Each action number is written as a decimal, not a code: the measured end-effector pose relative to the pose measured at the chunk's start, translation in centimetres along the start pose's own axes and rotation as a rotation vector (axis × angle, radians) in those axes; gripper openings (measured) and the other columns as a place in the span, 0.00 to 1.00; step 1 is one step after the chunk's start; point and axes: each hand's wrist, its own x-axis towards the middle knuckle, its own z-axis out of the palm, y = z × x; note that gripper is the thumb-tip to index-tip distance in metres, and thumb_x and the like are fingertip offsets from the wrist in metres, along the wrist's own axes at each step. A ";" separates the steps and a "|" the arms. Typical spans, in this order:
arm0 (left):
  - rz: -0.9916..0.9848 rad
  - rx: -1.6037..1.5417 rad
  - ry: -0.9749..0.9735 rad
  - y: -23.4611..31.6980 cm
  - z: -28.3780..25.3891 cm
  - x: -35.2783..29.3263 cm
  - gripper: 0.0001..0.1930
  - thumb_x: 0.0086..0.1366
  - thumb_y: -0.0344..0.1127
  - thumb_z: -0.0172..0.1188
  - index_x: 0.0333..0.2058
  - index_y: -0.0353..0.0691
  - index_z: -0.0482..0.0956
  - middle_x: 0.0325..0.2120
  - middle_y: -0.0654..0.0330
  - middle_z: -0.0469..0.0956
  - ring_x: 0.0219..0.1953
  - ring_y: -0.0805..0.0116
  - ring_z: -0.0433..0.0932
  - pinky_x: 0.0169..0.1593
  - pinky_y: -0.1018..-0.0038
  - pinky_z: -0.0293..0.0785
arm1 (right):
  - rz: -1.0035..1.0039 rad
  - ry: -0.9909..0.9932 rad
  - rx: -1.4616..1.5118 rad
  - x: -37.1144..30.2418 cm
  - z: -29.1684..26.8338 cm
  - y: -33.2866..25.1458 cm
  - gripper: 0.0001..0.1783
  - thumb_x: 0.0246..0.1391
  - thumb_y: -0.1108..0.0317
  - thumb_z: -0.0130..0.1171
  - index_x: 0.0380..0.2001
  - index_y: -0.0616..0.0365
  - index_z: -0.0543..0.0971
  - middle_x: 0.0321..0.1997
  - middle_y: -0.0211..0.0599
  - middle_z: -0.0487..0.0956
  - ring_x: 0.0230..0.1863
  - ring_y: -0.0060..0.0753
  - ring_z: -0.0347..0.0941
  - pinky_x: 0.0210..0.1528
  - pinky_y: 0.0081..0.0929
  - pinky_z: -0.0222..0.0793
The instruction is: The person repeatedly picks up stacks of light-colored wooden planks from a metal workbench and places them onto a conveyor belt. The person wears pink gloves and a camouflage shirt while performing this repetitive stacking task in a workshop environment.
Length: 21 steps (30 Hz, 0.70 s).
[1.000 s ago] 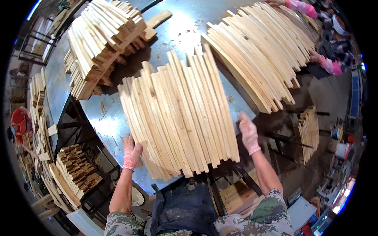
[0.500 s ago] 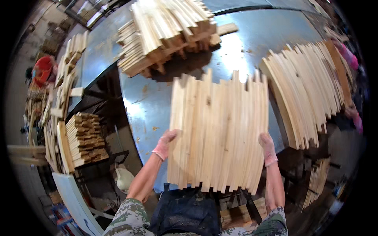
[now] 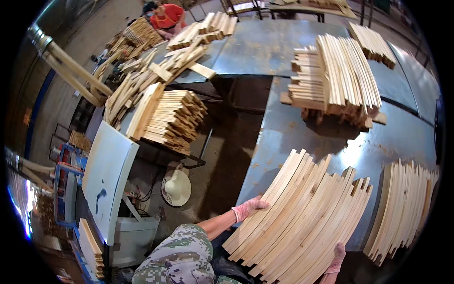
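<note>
A wide row of pale wooden strips (image 3: 302, 213), packed side by side with uneven ends, is held between my two hands above the near edge of the metal table (image 3: 250, 180). My left hand (image 3: 252, 207), in a pinkish knit glove, presses against the row's left side. On the right side, lower down, my gloved right hand (image 3: 336, 258) grips the opposite edge. The fingers of both hands are partly hidden by the wood. Just to the right lies another row of strips (image 3: 402, 208).
Stacked strips (image 3: 347, 75) stand farther back on the table. Left across a gap are a wood pile (image 3: 172, 120), loose boards (image 3: 156, 71) and a white panel (image 3: 109, 175). A pale hat-shaped object (image 3: 176, 188) sits below. A person in red (image 3: 168, 18) works at the far left.
My view has swung to the left, so the table and stacks appear farther right. The row of strips is still between both hands and now looks tilted.
</note>
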 end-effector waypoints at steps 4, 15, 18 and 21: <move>0.143 -0.029 -0.075 2.8 -2.6 -6.3 0.51 0.58 0.54 0.78 0.73 0.37 0.63 0.62 0.56 0.76 0.62 0.63 0.76 0.67 0.62 0.74 | -0.115 -0.073 -0.188 0.6 2.3 0.2 0.18 0.57 0.55 0.61 0.43 0.58 0.79 0.43 0.38 0.82 0.46 0.42 0.82 0.52 0.45 0.83; 0.811 -0.069 0.173 5.8 -23.2 -33.5 0.33 0.66 0.51 0.73 0.62 0.37 0.75 0.48 0.62 0.80 0.49 0.72 0.78 0.56 0.68 0.76 | -0.134 -0.523 -0.523 -9.0 43.2 9.7 0.09 0.64 0.61 0.61 0.30 0.49 0.75 0.31 0.21 0.73 0.36 0.24 0.72 0.46 0.28 0.72; 0.955 -0.079 0.233 8.5 -23.9 -47.5 0.35 0.63 0.51 0.74 0.61 0.36 0.74 0.48 0.63 0.80 0.49 0.72 0.78 0.57 0.69 0.77 | -0.283 -0.852 -0.595 1.9 46.4 15.3 0.12 0.68 0.55 0.61 0.34 0.49 0.76 0.33 0.24 0.75 0.38 0.27 0.75 0.45 0.32 0.75; 1.046 -0.105 0.579 1.8 -35.2 -54.0 0.36 0.63 0.50 0.74 0.63 0.38 0.72 0.48 0.64 0.79 0.50 0.72 0.78 0.56 0.69 0.78 | -0.358 -0.970 -0.813 -1.0 59.6 27.8 0.13 0.72 0.58 0.56 0.32 0.50 0.73 0.33 0.25 0.70 0.38 0.23 0.70 0.46 0.30 0.71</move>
